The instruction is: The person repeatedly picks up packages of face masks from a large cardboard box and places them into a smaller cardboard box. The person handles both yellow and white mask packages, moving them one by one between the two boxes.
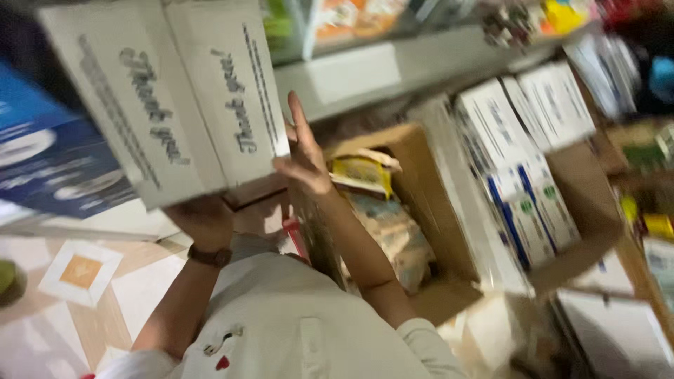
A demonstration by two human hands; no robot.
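- The scene was a cramped storeroom with a pale tiled floor [84, 295] bearing an orange diamond pattern, and a grey metal shelf [421, 63] crossing the top of the blurred head view.
- A large white cardboard box [175, 98] with dark script on its flaps was held up high at the left of the frame, tilted, above the floor and in front of the shelf.
- The left hand [203, 219] was under the box's lower edge, palm pressed up against it and bearing it; its fingers were hidden by the box, so how far they curled could not be told. A brown watch strap [209, 257] sat at that wrist.
- The right hand [303, 158] was spread flat and open against the box's right side, fingers pointing up, steadying it rather than gripping.
- Below the right arm stood an open brown cardboard carton [421, 182] holding yellow and pale plastic packets [365, 175].
- Just beside it, a second carton held rows of white boxes with blue and green marks [526, 196].
- A blue printed box [49, 161] lay at the far left, behind the raised box.
- The person wore a light grey shirt [295, 323].
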